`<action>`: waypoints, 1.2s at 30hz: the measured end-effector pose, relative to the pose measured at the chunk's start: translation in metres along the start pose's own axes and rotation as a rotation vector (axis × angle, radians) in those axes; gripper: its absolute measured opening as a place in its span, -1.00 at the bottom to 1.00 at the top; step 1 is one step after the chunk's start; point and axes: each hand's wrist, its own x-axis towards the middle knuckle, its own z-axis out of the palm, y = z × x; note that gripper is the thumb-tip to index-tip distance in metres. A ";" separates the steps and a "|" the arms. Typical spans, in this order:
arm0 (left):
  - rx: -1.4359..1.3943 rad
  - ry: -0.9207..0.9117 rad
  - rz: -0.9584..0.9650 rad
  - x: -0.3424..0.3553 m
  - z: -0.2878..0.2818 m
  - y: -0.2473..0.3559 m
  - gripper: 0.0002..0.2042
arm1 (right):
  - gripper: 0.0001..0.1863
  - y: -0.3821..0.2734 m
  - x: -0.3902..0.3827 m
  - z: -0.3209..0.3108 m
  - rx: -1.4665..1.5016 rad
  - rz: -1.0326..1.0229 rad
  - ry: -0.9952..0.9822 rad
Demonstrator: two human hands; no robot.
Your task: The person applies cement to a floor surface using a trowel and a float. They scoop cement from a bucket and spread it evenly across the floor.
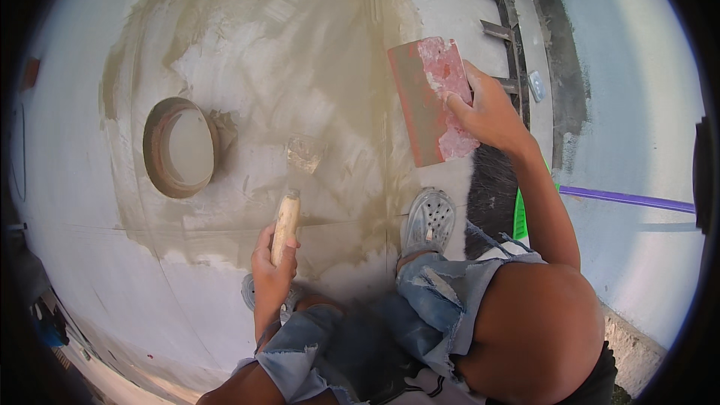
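Observation:
My left hand is closed round the pale wooden handle of a scraper. Its wide blade, smeared with tan paste, points away from me over the wet patch of floor. On the right, my right hand grips a flat, rectangular red plastering float by its edge. Grey-brown paste coats part of the float, and pinkish crust covers the side near my fingers. To the left of the scraper stands a round, brown-walled container with a pale grey inside; its contents are hard to make out.
Tan paste spreads in swirls over the pale floor. My grey clog stands at the patch's near edge. A broom with black bristles, green head and purple handle lies to the right. Beyond it runs a dark metal ladder-like frame.

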 end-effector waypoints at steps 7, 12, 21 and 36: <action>-0.004 0.067 0.027 -0.005 -0.004 -0.009 -0.56 | -0.12 0.005 -0.010 -0.004 -0.210 -0.132 -0.583; -0.038 0.073 0.006 -0.008 0.002 -0.003 -0.57 | -0.13 0.001 0.022 0.009 -0.127 0.044 -0.871; -0.020 0.081 -0.009 -0.008 0.001 -0.007 -0.56 | -0.14 0.000 0.041 0.014 0.020 0.240 -0.915; 0.037 0.027 -0.056 -0.001 0.003 0.004 -0.52 | -0.15 -0.036 0.131 -0.024 -0.042 0.210 -0.481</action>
